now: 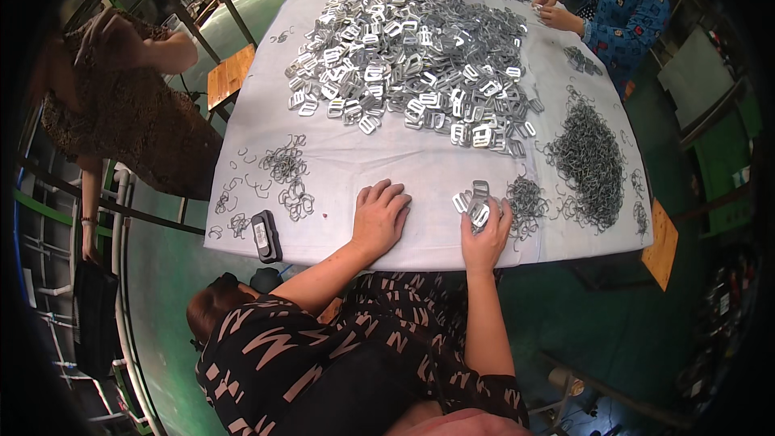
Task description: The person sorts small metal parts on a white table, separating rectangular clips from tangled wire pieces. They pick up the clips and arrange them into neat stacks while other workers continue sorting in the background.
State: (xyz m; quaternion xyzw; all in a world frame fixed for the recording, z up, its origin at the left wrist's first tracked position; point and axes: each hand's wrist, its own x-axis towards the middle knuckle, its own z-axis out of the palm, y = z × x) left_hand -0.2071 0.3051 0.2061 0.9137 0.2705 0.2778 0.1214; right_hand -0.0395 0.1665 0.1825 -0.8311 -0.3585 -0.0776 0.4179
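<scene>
My left hand (pixel 379 222) lies palm down on the white-covered table, its fingers stretched out and slightly spread. To its right, my right hand (pixel 486 244) curls its fingers round a few silver metal slide buckles (pixel 476 208) at the table's near side. Part of these buckles is hidden behind the fingers. Just right of that hand is a small pile of thin wire hooks (pixel 527 200). Farther out, a large heap of the same slotted buckles (pixel 404 56) covers the middle of the table.
A big mound of wire hooks (pixel 589 161) lies at the right, and looser hooks (pixel 284 163) at the left. Near the front edge sits a black device (pixel 265 236). Co-workers' hands (pixel 557 14) work at the far side; another person (pixel 133 105) stands at the left.
</scene>
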